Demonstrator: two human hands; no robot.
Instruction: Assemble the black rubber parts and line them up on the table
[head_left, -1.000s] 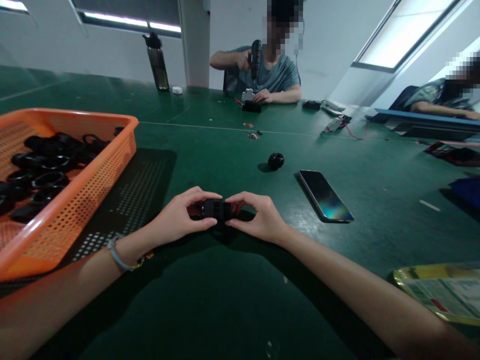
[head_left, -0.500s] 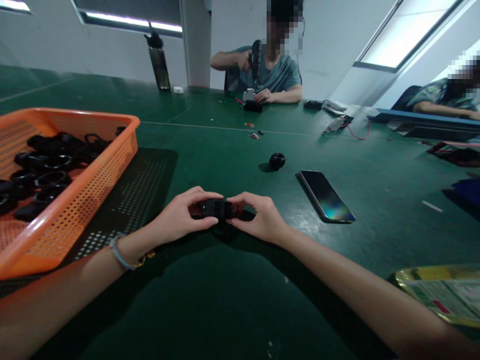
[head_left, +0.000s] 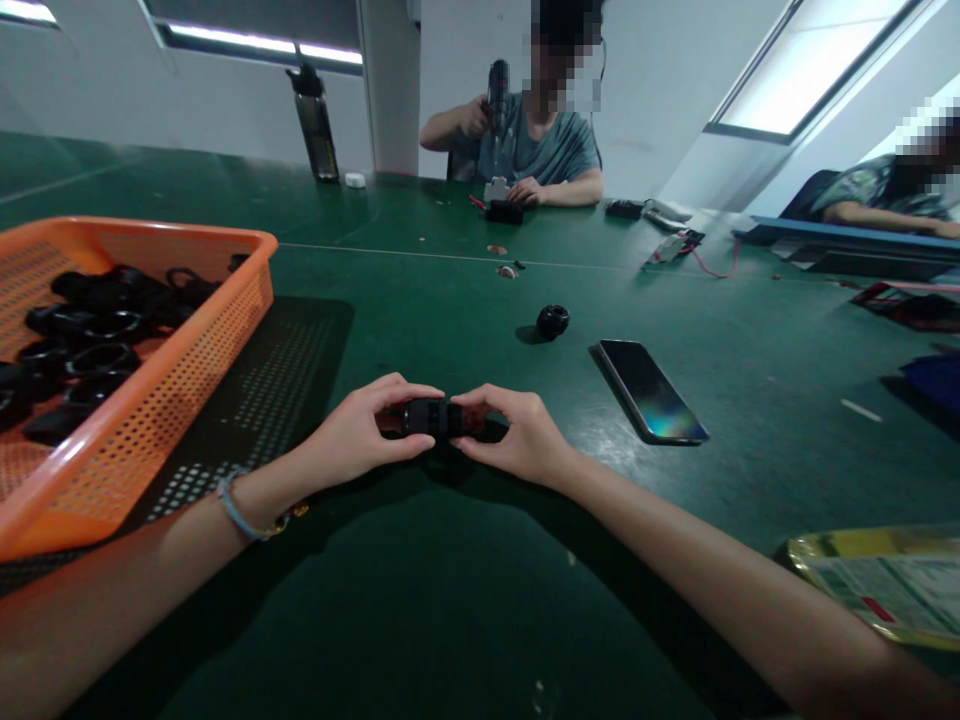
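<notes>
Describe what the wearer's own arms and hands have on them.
Both forearms are bare, with no sleeves in view and no gloves. The left hand has a thin light-blue bracelet at its wrist, with small gold-coloured beads. The right hand and its wrist carry nothing visible.

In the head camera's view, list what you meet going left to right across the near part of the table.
Orange basket → left hand → black cylindrical part → right hand → phone → yellow-edged packet.

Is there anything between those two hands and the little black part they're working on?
No. The left hand and right hand both already pinch the black cylindrical part from either end, with nothing visible between fingers and part.
</notes>
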